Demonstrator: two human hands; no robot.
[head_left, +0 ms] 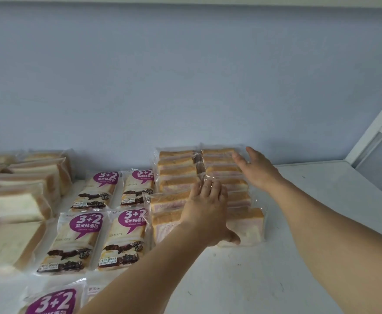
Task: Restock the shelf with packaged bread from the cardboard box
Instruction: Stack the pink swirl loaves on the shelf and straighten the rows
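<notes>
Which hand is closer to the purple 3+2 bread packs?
The left hand. It rests on the clear-wrapped bread right beside the purple packs. The right hand is farther away, at that stack's far right edge.

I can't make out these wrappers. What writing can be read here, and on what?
"3+2": purple bubble on the front bread pack, repeated on its neighbours.
"紫米味面包": beneath it, same bubble.
"Delicious Toast": small line below, barely legible.
Date codes and lower label boxes: too blurred.
Clear-wrapped pink-layered bread: no text visible.

Five purple-label packs, two hands, one shelf.
</notes>
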